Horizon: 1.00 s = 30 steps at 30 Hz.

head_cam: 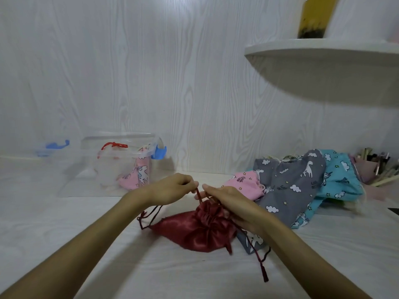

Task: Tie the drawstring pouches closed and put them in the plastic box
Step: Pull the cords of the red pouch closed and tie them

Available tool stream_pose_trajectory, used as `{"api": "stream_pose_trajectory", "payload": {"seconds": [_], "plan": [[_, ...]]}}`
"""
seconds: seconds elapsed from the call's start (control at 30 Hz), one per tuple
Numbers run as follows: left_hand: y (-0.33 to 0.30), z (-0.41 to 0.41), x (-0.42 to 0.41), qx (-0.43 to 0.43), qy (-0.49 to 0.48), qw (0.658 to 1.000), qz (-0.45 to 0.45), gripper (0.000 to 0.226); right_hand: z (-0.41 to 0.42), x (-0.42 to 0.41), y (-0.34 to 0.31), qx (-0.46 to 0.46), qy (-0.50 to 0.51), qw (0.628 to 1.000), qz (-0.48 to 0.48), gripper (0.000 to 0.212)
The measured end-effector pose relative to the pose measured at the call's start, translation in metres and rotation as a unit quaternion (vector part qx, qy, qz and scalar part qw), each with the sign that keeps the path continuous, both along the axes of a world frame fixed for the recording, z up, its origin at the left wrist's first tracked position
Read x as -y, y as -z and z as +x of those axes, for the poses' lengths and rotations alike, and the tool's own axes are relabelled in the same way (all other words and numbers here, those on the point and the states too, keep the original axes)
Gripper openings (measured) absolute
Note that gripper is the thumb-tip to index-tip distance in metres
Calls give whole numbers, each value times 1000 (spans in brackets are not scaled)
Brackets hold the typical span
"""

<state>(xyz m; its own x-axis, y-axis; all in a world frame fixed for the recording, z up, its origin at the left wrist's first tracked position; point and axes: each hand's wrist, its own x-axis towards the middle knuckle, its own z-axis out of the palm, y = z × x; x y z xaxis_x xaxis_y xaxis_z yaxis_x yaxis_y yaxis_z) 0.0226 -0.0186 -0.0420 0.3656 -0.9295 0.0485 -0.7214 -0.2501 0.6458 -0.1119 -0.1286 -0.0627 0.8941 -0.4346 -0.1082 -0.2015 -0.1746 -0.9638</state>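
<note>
A dark red satin pouch [194,230] lies on the white table in front of me, its mouth gathered. My left hand [172,187] pinches one dark red cord above the pouch's neck. My right hand [228,199] rests on the gathered neck, its fingers curled round the cords there. Loose cord ends with a tassel [265,277] trail toward me. The clear plastic box [112,169] with blue latches stands at the back left and holds a pink unicorn pouch [138,173] and a pale pouch with a red cord [114,145].
A pile of pouches lies at the right: pink [244,184], grey with clouds [289,182] and teal [339,180]. The box's clear lid [49,149] lies at the far left. A white shelf [323,61] juts out above right. A pink holder of brushes [375,169] stands at the far right.
</note>
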Motion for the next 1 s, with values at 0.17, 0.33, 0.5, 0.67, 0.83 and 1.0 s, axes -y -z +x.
{"api": "stream_pose_trajectory", "payload": {"seconds": [0.17, 0.33, 0.5, 0.67, 0.83, 1.0], "plan": [[3, 2, 1, 53, -53, 992, -104, 18, 2, -3, 4, 66, 15, 997, -31, 18], [-18, 7, -16, 56, -144, 980, -126, 19, 11, 0, 1, 152, 103, 983, -23, 10], [-29, -4, -2, -149, -86, 981, -91, 17, 33, 6, -20, 256, 132, 955, -65, 7], [-49, 6, 31, -236, -99, 954, -158, 20, 57, 29, -51, 278, 154, 945, -75, 6], [-49, 21, 54, -156, -65, 976, -136, 21, 60, 57, -63, 208, 162, 958, -115, 11], [-12, 31, 63, -136, -80, 984, -83, 32, 54, 73, -33, 151, 102, 975, -127, 14]]}}
